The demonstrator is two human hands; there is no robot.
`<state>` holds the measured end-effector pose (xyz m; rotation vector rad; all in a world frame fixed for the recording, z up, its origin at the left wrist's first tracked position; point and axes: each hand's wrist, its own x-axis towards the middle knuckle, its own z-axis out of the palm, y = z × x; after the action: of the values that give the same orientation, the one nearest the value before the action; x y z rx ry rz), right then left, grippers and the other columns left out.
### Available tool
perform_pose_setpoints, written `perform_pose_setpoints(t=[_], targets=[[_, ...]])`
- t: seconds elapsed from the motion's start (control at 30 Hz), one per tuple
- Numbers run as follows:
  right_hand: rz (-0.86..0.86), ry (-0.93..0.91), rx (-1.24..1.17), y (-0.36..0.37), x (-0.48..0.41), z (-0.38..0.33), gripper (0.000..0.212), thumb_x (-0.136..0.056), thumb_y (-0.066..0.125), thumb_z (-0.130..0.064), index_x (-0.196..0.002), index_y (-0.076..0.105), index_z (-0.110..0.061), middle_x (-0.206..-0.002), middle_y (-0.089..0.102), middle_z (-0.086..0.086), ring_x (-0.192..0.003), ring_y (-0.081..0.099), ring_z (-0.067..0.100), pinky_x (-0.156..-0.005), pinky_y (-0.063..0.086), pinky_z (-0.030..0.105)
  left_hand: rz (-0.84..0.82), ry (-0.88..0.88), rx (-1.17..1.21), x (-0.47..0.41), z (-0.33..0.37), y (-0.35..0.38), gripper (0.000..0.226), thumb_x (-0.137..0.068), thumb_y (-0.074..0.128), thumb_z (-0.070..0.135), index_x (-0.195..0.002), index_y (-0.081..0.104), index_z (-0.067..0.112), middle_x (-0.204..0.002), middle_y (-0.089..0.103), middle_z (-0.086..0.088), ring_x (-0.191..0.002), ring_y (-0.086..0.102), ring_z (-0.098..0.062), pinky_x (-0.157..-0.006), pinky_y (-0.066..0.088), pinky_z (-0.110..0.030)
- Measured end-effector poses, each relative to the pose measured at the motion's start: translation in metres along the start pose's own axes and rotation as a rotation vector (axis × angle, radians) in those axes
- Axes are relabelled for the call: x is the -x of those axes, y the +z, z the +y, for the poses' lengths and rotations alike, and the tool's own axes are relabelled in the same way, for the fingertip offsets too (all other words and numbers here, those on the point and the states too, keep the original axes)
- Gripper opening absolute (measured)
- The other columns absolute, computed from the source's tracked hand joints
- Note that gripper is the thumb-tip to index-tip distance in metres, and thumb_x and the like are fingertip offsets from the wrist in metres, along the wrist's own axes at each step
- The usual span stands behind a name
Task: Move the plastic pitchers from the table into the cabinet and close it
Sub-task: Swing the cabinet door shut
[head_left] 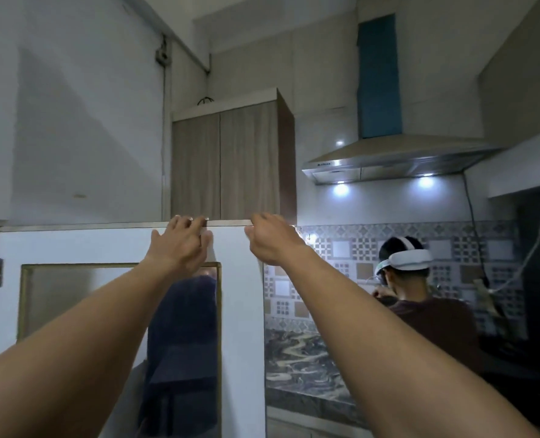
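The door (pixel 240 311) at mid-frame is held at its top edge, left hand (pixel 180 245) pressed flat with fingers spread, right hand (pixel 272 238) curled over the edge, likely for closing; pitchers are not seen.

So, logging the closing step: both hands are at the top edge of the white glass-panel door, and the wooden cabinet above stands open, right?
Not open: the head view shows the wooden cabinet with both doors shut. The left hand and right hand are indeed at the top edge of the white glass-panel door.
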<state>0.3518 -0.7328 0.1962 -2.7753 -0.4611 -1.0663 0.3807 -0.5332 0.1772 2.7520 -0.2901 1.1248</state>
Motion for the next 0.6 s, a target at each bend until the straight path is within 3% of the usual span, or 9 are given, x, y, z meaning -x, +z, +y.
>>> perform_pose_setpoints(t=[0.13,0.43,0.6], targets=[[-0.008,0.002,-0.13,0.002,0.0,0.007,0.027,-0.095,0.037,-0.006,-0.116,0.053,-0.003,-0.125,0.055,0.015,-0.11,0.052,0.037,-0.079,0.034,0.033,-0.008,-0.022,0.002,0.001,0.006,-0.002,0.048,-0.102,0.025,0.041,-0.146,0.029,0.023,-0.153,0.034,-0.008,-0.141,0.03,-0.03,-0.11,0.026,-0.064],[0.016,-0.085,-0.09,-0.038,0.04,-0.025,0.03,-0.092,0.038,-0.007,-0.117,0.054,-0.005,-0.123,0.058,0.013,-0.107,0.056,0.036,-0.083,0.045,0.039,-0.039,-0.054,0.02,0.045,0.011,-0.052,0.049,-0.101,0.023,0.043,-0.145,0.031,0.023,-0.155,0.032,-0.005,-0.141,0.029,-0.028,-0.109,0.023,-0.066],[0.017,-0.102,-0.167,-0.076,0.081,-0.073,0.031,-0.093,0.042,-0.016,-0.118,0.058,-0.009,-0.123,0.061,0.011,-0.108,0.058,0.032,-0.092,0.05,0.046,-0.042,-0.11,0.113,0.088,-0.001,-0.095,0.068,-0.093,0.012,0.06,-0.151,0.027,0.027,-0.16,0.029,-0.001,-0.144,0.03,-0.027,-0.113,0.025,-0.06]])
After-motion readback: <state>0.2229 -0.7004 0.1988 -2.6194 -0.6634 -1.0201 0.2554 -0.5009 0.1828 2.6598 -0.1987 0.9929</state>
